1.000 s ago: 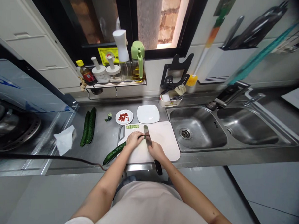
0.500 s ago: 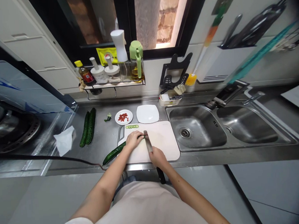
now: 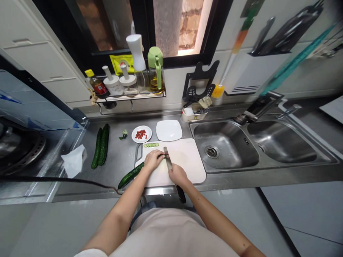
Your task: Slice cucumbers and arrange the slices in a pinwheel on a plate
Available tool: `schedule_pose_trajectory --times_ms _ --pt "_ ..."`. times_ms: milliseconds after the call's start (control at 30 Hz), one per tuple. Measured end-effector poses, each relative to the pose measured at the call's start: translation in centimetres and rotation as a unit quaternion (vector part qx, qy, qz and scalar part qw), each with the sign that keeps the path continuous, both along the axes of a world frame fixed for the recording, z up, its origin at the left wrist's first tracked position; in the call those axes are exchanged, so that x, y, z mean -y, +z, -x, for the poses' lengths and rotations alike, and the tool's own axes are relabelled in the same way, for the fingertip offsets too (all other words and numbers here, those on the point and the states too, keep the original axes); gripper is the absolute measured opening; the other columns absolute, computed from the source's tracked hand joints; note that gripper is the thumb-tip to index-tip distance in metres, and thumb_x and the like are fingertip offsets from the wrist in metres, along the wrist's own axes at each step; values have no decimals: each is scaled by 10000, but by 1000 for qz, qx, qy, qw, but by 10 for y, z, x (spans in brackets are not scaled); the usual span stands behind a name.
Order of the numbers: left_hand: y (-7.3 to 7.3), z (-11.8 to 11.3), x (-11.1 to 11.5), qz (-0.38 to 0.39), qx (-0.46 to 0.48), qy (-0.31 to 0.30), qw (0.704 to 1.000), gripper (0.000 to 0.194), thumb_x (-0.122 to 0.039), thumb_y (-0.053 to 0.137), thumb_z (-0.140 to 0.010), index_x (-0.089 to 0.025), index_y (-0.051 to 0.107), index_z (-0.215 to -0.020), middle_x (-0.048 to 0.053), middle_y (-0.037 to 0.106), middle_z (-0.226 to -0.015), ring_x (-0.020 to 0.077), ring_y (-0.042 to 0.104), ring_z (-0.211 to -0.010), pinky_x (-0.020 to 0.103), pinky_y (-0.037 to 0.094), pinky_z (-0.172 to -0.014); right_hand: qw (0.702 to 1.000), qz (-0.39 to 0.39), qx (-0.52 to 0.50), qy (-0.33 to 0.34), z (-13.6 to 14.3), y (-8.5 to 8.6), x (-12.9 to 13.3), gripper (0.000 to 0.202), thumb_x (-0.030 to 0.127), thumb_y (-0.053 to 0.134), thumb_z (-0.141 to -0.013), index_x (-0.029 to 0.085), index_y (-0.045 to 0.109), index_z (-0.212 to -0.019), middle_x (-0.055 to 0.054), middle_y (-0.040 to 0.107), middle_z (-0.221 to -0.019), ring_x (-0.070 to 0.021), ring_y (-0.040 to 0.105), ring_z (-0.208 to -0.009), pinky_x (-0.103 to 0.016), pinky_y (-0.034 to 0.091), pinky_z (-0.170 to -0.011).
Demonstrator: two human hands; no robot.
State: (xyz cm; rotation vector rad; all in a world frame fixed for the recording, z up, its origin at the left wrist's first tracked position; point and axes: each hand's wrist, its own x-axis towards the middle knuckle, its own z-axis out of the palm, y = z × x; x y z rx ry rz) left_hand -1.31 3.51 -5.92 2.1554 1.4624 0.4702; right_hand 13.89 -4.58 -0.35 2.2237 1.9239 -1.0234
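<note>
Clock positions were read about the centre of the board, with twelve pointing away from the person. The steel counter [image 3: 118, 155] carried the whole arrangement. The white cutting board [image 3: 188, 160], rounded at its corners, had a grey handle slot along its edge near ten. The cucumber [image 3: 130, 176] was long, dark green and bumpy-skinned. It lay aslant, its far end out over the counter between eight and nine, its body passing beneath the person's wrist onto the board and its other end near the middle. The knife [image 3: 169, 164] ran from a grey blade, tip near twelve, to a black handle that overhung the counter's edge between five and six. Its blade stood upright at the cucumber's inner end; whether it had entered the flesh could not be told. Two whole cucumbers [image 3: 100, 146] lay side by side, well apart, between nine and ten.

The left hand [image 3: 154, 159], between nine and ten, was curled over the cucumber and gripped it, its fingertips just beside the blade. The right hand [image 3: 178, 175], at five, was closed firmly about the knife where blade met handle. Thin, pale-green slices [image 3: 151, 145] lay overlapped in a short row between ten and eleven.
</note>
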Motion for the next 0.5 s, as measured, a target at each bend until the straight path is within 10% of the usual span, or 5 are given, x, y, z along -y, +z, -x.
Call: schedule_pose_trajectory --times_ms 500 --pt "4 0 0 9 4 -6 1000 230 -346 540 -871 -289 701 -1024 12 678 -1060 179 589 -1033 293 464 -899 999 27 16 -6 8 5 5 322 202 385 -886 131 598 -1117 -167 667 -1083 -250 623 -1026 -296 432 -765"
